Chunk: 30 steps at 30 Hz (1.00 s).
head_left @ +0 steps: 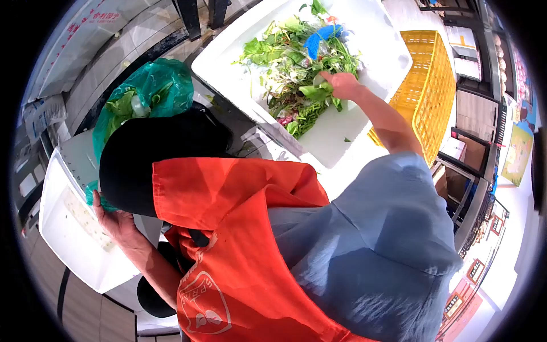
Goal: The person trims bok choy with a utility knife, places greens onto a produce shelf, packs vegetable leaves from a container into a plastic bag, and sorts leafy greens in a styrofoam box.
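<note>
My right hand (342,85) is closed around a leafy green vegetable (317,91) with a pale stalk, over the white bin (393,74). Beneath it lies a loose heap of leafy greens (290,54), mixed with dark red bits and a blue piece of material (322,40). At lower left, my left hand (118,223) has its fingers closed on the edge of a green plastic bag (176,77). Leaves and a pale stalk (138,105) show in the bag's mouth. My black-clad knee hides the bag's middle.
A yellow plastic crate (439,91) stands right of the bin. Below my left hand is a white foam box (62,222). Shelves with goods (478,114) line the right side. A red apron (239,245) covers my lap. Black metal legs (188,17) stand at the top.
</note>
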{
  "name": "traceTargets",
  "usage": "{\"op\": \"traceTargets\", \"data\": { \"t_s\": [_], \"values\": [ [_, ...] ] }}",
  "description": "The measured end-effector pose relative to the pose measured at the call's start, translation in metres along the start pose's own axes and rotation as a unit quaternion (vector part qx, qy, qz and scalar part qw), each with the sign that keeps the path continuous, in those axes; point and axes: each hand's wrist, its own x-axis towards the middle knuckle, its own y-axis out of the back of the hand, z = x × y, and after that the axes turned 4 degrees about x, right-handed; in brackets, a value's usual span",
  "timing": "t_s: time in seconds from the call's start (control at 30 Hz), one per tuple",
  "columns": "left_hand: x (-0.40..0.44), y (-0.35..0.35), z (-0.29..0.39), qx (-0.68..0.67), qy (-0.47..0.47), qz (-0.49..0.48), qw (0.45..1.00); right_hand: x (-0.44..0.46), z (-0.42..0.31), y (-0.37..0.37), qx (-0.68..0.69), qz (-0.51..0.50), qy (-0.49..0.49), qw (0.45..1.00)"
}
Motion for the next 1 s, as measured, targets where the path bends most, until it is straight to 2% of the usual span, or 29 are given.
{"op": "traceTargets", "data": {
  "t_s": [0.1,0.2,0.3,0.33,0.47,0.6,0.7,0.73,0.83,0.97,1.0],
  "values": [
    [-0.002,0.001,0.001,0.012,-0.005,0.022,1.000,0.040,0.002,-0.024,-0.051,0.010,-0.039,0.998],
    [-0.007,-0.002,0.005,0.006,0.002,0.028,1.000,0.041,-0.001,-0.022,-0.062,0.001,-0.045,0.997],
    [-0.006,-0.003,0.000,0.018,-0.013,0.028,0.999,0.021,0.012,-0.042,-0.111,0.122,0.045,0.985],
    [-0.005,0.001,-0.005,0.032,-0.023,0.015,0.999,0.014,0.018,-0.048,-0.083,0.150,0.075,0.982],
    [0.007,0.017,-0.010,0.032,-0.010,-0.012,0.999,0.011,0.030,-0.054,-0.132,0.140,0.149,0.970],
    [0.006,0.005,-0.010,-0.006,0.014,-0.076,0.997,0.040,0.021,-0.054,-0.056,0.053,0.094,0.993],
    [0.002,0.001,-0.003,-0.010,0.026,-0.075,0.997,0.073,0.005,-0.056,-0.197,-0.078,0.017,0.977],
    [0.000,0.003,-0.002,-0.005,0.022,-0.063,0.998,0.080,-0.002,-0.058,-0.238,-0.102,-0.027,0.965],
    [-0.003,0.008,-0.002,-0.014,0.030,-0.042,0.999,0.066,-0.021,-0.034,-0.291,-0.126,-0.058,0.947],
    [-0.004,0.010,-0.008,-0.020,0.018,-0.018,0.999,0.071,-0.007,-0.055,-0.312,-0.106,0.040,0.943],
    [-0.005,0.009,-0.008,-0.017,0.015,-0.012,1.000,0.062,0.001,-0.057,-0.307,-0.045,0.087,0.947]
  ]
}}
